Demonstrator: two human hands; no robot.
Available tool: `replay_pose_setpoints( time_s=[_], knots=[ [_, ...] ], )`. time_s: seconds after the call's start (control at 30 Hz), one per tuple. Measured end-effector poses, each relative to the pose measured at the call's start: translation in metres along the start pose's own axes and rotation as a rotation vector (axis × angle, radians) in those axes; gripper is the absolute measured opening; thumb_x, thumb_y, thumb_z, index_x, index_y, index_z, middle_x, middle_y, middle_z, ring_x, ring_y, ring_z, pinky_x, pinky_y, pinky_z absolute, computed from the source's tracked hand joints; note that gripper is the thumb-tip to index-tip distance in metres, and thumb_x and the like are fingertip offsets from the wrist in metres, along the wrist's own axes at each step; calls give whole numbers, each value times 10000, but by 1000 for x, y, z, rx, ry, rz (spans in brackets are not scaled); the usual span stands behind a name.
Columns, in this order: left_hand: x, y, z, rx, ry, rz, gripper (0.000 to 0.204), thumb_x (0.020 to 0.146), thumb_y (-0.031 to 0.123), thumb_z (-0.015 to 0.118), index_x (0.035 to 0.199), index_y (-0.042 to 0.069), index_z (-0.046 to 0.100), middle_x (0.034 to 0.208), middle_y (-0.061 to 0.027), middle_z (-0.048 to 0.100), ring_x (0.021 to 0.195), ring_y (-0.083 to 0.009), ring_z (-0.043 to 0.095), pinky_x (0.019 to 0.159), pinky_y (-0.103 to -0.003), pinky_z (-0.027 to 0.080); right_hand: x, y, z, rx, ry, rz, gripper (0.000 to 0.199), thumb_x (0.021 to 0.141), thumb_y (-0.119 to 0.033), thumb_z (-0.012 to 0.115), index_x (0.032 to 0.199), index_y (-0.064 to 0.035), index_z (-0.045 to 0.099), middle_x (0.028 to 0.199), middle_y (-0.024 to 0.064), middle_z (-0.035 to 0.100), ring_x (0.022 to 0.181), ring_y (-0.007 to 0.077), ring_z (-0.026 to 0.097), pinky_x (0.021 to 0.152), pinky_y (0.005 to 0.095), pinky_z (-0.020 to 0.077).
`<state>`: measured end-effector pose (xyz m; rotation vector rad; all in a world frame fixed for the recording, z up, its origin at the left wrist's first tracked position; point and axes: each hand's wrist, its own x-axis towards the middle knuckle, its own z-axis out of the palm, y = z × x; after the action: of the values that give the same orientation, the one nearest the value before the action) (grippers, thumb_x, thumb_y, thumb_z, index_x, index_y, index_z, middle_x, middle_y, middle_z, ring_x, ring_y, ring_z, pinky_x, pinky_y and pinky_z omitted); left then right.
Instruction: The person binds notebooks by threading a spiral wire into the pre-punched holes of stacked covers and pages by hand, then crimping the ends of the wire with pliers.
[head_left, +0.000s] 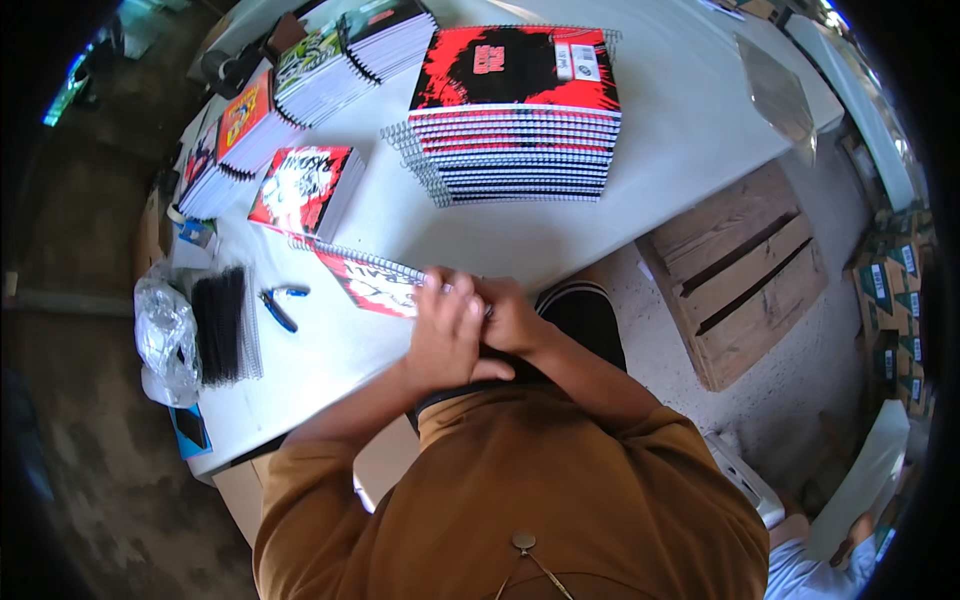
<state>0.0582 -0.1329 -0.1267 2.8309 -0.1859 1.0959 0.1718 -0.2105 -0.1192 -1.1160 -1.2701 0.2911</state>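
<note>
A spiral notebook (pixel 372 286) with a red, white and black cover lies tilted at the table's near edge, its metal coil along the far side. Over the coil's right end curl the fingers of my left hand (pixel 442 335), its thumb stretched toward me. My right hand (pixel 512 318) is closed against it at that same end; its fingertips are partly hidden. Just beyond lies a small stack of red and white covers (pixel 303 188). A tall stack of spiral notebooks (pixel 515 120) with red and black covers stands farther back.
Blue-handled pliers (pixel 280 308) lie left of my hands, near a bundle of black coils (pixel 222 325) and a clear plastic bag (pixel 166 330). More notebook stacks (pixel 318 72) line the back left. A wooden pallet (pixel 740 275) lies on the floor at right, near stacked boxes (pixel 893 300).
</note>
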Motion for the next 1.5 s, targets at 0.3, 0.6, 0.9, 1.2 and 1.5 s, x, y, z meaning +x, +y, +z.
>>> replay_pose_setpoints(
  time_s=[0.3, 0.6, 0.9, 1.2, 1.5],
  knots=[
    [79, -9, -71, -118, -363, -108, 465, 685, 148, 717, 1114, 98, 546, 1026, -34, 589, 982, -216, 550, 873, -367, 319, -6, 5, -10, 45, -125, 217, 238, 733, -119, 683, 942, -28, 613, 814, 148, 646, 750, 294, 643, 640, 330, 490],
    [92, -26, -74, -211, -390, -169, 257, 702, 181, 706, 920, 113, 588, 932, -29, 559, 834, -207, 538, 723, -329, 341, 0, -4, -14, 128, -79, 296, 224, 803, -135, 647, 988, -13, 610, 824, 149, 644, 690, 245, 623, 646, 312, 472],
    [91, -28, -69, -209, -397, -122, 320, 686, 273, 714, 913, 111, 556, 905, -45, 539, 843, -215, 513, 699, -331, 338, -3, -6, -15, 87, -108, 376, 231, 834, -180, 622, 990, -9, 611, 770, 178, 637, 659, 243, 619, 638, 316, 474],
    [95, -26, -69, -263, -347, -171, 298, 678, 283, 714, 915, 127, 622, 839, -14, 560, 825, -201, 522, 695, -316, 342, -2, -6, -15, 164, -92, 338, 252, 836, -188, 609, 1024, -21, 603, 836, 179, 645, 736, 269, 640, 662, 318, 476],
    [98, -14, -74, -265, -429, -177, 194, 706, 147, 690, 895, 115, 661, 882, -12, 581, 801, -188, 545, 676, -307, 357, -5, -2, -17, 60, -186, 360, 160, 805, -110, 586, 917, 4, 589, 800, 170, 636, 746, 292, 634, 663, 329, 478]
  ],
)
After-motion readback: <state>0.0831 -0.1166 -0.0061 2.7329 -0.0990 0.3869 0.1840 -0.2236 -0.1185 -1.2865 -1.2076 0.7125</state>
